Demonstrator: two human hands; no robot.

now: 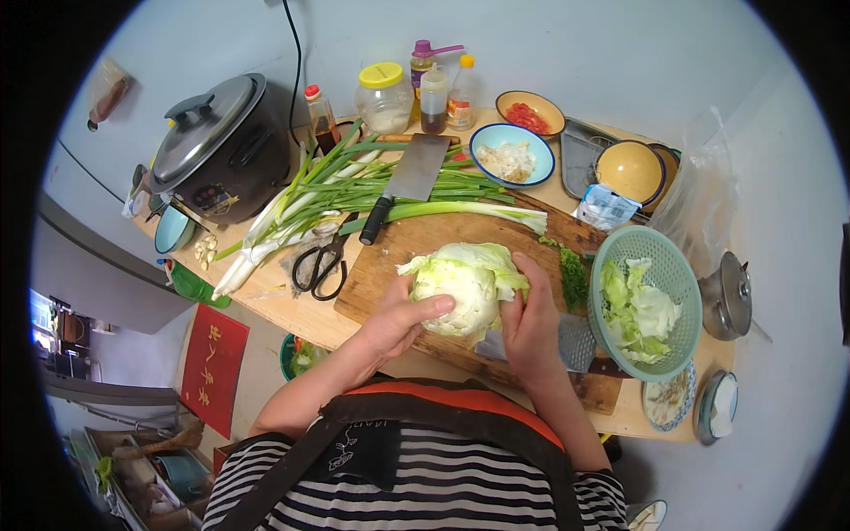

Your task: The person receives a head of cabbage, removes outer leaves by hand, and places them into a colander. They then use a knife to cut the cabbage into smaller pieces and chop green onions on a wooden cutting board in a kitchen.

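Note:
Both my hands hold a pale green head of lettuce (460, 288) above the wooden cutting board (379, 270). My left hand (396, 320) grips its left side, with the thumb across the front. My right hand (534, 323) is wrapped around the right side, by a loose outer leaf. Right of the board, a light green colander (689, 257) contains several torn lettuce leaves (639, 310). A cleaver (419, 168) lies over long green onions (323, 190) behind the lettuce. Partly hidden by my right hand, another broad blade (577, 343) rests on the board.
Black-handled scissors (320, 268) and garlic cloves (205, 250) lie left of the board. A large dark cooker (226, 146) stands back left. Bottles, a yellow-lidded jar (382, 97), a blue-rimmed bowl (496, 137) and a bowl of red pieces (529, 102) line the back. A small pot (728, 296) is far right.

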